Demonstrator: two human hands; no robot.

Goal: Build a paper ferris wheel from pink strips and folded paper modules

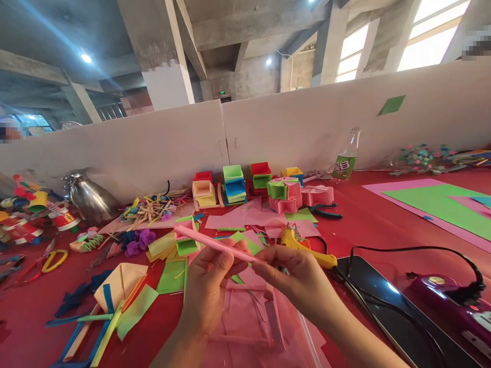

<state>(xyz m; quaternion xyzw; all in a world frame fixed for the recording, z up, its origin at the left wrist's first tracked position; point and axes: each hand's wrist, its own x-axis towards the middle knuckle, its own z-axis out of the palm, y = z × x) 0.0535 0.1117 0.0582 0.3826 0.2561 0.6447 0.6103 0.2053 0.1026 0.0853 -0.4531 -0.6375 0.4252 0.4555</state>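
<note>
My left hand (207, 291) and my right hand (297, 278) together hold a thin rolled pink paper tube (215, 244) above the red table (383, 230). The tube slants up to the left, its free end near a green paper box (187, 247). Both hands pinch it, the left thumb and fingers near its middle, the right fingertips at its lower right end. Under the hands lie pink paper sheets and strips (249, 317).
A yellow glue gun (303, 244) lies just beyond my right hand, its black cord running past a dark tablet (387, 301) to a purple power strip (448, 296). Folded paper boxes (245, 189), scissors (46, 263), a steel kettle (90, 197), a green bottle (347, 156) and scraps crowd the table.
</note>
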